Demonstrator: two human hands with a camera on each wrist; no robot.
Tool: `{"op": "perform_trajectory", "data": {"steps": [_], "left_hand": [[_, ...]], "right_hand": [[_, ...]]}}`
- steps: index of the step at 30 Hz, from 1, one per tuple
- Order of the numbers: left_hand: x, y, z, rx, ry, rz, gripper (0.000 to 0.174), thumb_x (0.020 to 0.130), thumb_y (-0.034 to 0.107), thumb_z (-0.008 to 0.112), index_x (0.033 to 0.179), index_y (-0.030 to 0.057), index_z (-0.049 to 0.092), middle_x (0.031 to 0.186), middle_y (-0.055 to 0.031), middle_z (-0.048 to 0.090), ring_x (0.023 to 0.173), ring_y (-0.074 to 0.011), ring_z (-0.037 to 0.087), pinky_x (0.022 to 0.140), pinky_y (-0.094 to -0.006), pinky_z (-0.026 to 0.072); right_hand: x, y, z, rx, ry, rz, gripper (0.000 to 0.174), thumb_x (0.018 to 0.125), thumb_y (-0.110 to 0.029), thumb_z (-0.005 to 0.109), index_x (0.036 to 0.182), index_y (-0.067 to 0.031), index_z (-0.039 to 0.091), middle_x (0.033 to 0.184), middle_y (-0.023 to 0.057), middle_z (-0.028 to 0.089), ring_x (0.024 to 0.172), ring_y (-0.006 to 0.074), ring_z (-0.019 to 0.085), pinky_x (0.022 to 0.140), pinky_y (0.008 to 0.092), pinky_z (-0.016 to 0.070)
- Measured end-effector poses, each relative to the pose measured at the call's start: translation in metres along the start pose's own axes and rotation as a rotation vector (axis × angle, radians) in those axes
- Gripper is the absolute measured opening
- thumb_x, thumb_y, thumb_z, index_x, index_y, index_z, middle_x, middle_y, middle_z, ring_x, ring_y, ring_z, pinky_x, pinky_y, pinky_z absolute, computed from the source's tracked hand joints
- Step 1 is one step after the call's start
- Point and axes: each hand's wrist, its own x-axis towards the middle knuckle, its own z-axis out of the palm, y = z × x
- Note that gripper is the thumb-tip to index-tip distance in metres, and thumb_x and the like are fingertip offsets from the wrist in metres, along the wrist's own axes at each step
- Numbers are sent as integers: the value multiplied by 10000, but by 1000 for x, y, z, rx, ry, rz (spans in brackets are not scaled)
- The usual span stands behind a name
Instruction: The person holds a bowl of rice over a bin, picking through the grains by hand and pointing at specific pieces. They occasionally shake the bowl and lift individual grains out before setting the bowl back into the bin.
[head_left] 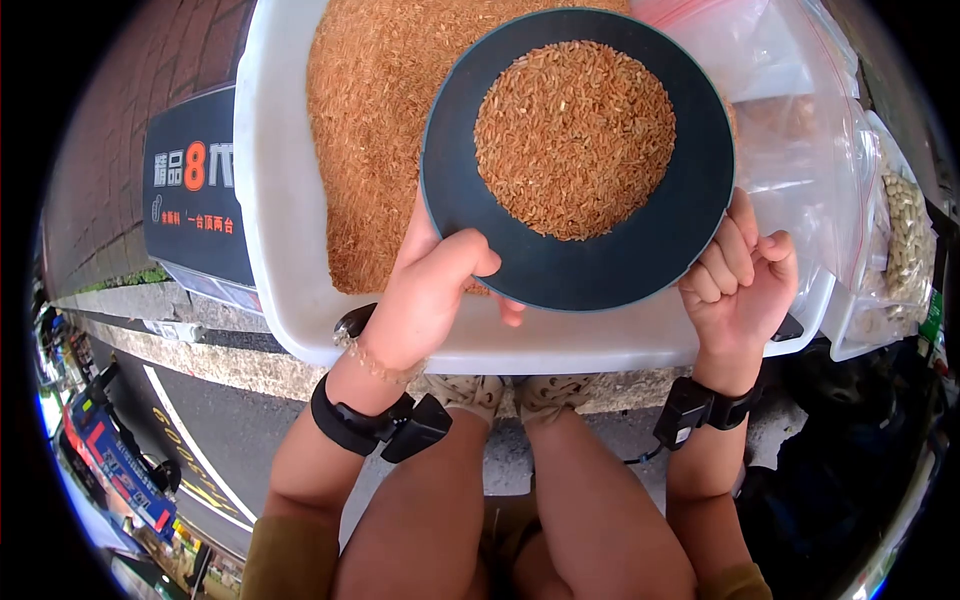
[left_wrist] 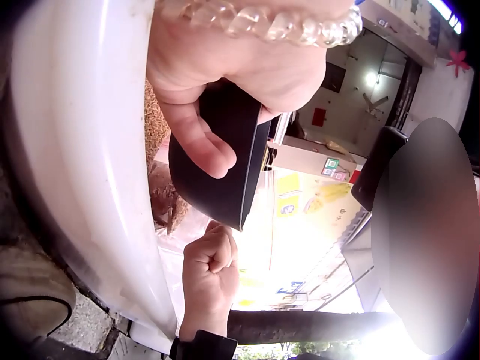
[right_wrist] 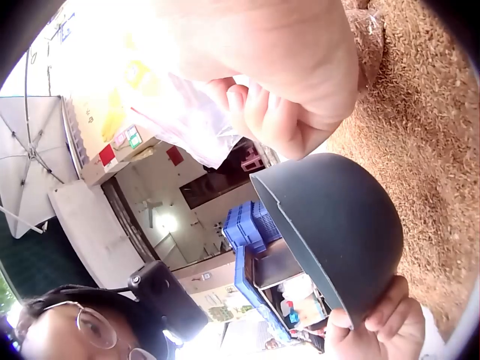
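A person's left hand (head_left: 425, 300) grips the near-left rim of a dark bowl (head_left: 600, 270), thumb hooked over its edge. The bowl is heaped with brown grain (head_left: 575, 135) and held above a white tub (head_left: 280, 200) of grain. The right hand (head_left: 740, 280), curled into an empty fist, sits just beside the bowl's right rim.

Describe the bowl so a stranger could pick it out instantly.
Start at the big white tub heaped with brown grain. Held above its near edge by the left hand is a round dark bowl. Unlike the clear bags nearby, it is dark and carries a small grain pile.
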Motion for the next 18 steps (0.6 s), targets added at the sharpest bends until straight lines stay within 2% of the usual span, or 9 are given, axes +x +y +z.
{"op": "perform_trajectory", "data": {"steps": [3,5,9,11,18], "left_hand": [[-1,-1,-1,-4,-8,15,630,698,-25,367,1285,91,171,831,-137,537,566,-207,556,453,-319,494],[-2,-3,-1,51,-12,66,383,711,22,358,1092,-5,380,898,-164,558,655,-260,575,447,-343,478],[-2,-1,-1,37,-8,57,377,714,21,359,1089,-4,386,896,-163,558,655,-260,575,448,-343,480],[-1,-1,-2,-13,-45,32,681,703,-29,369,1319,122,123,885,-126,529,584,-190,555,448,-307,496],[-1,-1,1,17,-32,39,752,707,-43,363,1348,163,29,997,-134,498,602,-175,554,452,-293,497]], "right_hand": [[1,3,1,-12,-1,12,96,726,-141,380,709,-74,312,508,8,311,412,97,265,395,236,216],[2,4,1,-18,-7,24,96,727,-143,379,710,-73,316,509,10,313,414,98,272,394,235,219],[0,8,-1,-7,16,27,91,728,-150,377,714,-73,331,513,15,320,418,100,282,392,233,227],[0,9,-2,3,47,16,90,728,-153,376,715,-73,335,514,16,322,418,101,283,392,232,229],[1,7,-5,14,37,20,93,729,-160,370,708,-76,335,515,21,324,417,103,283,395,231,229]]}}
